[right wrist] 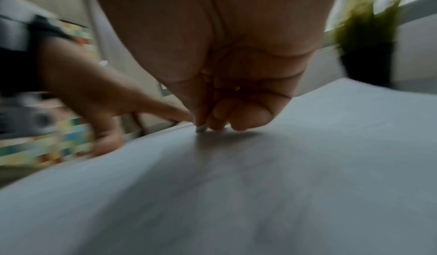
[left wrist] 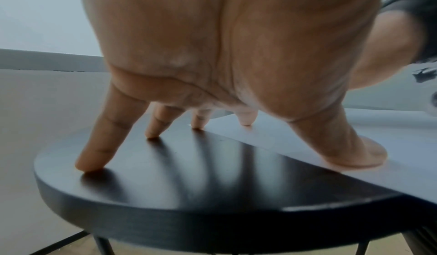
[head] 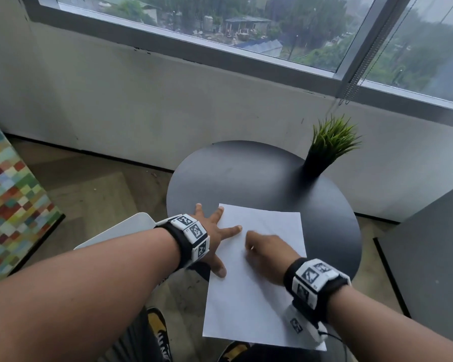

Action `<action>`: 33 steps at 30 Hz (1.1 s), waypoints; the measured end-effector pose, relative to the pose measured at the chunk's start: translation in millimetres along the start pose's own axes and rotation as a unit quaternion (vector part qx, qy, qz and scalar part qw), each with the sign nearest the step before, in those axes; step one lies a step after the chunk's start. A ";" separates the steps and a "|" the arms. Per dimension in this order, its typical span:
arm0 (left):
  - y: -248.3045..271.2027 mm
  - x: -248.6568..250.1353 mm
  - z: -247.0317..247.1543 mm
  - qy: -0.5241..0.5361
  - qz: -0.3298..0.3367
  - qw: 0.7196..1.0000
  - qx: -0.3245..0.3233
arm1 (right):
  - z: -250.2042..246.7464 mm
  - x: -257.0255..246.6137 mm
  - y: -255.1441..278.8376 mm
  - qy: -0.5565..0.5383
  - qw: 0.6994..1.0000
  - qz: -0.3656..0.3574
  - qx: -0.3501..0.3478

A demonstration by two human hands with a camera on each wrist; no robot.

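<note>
I see a plain white paper sheet (head: 256, 278) on a matte black round table (head: 246, 173); far right, a green grass plant (head: 331, 138) in a black pot (head: 315, 164).

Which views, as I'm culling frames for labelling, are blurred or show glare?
Head view: mostly sharp, soft daylight from the window. Left wrist view: sharp, the left hand casts streaky shadows on the glossy black table. Right wrist view: dim and motion-blurred, smearing right hand, paper and plant.

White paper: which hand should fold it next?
Probably the right hand: its curled fingertips sit mid-sheet on the white paper, while the spread left hand pins its edge on the round black table.
</note>
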State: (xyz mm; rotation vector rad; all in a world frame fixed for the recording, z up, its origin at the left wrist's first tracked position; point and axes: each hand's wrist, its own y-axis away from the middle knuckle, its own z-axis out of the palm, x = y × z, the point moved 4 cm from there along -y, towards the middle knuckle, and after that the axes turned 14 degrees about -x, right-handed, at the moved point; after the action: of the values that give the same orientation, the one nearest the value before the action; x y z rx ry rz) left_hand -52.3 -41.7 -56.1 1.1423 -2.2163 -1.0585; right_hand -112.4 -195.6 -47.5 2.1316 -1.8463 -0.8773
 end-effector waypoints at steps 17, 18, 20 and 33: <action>-2.2 14.4 -9.9 -0.073 0.018 0.997 0.014 | -3.4 23.9 -1.0 -0.047 0.998 0.043 -0.003; -2.6 15.1 -9.4 -0.067 0.020 0.998 0.011 | -10.5 35.7 -2.7 -0.066 0.994 0.081 0.022; -3.0 14.8 -7.9 -0.054 0.021 0.998 0.003 | -15.0 41.9 -3.5 -0.065 0.991 0.104 0.046; -1.1 22.7 -15.0 -0.079 -0.004 0.997 -0.026 | -0.5 21.4 8.5 -0.004 0.999 0.043 0.027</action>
State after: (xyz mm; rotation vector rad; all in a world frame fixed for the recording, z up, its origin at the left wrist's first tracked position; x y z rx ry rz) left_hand -54.8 -67.2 -47.1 1.0805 -2.2897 -1.2425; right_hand -118.2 -217.9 -49.5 2.0658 -1.9698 -0.8264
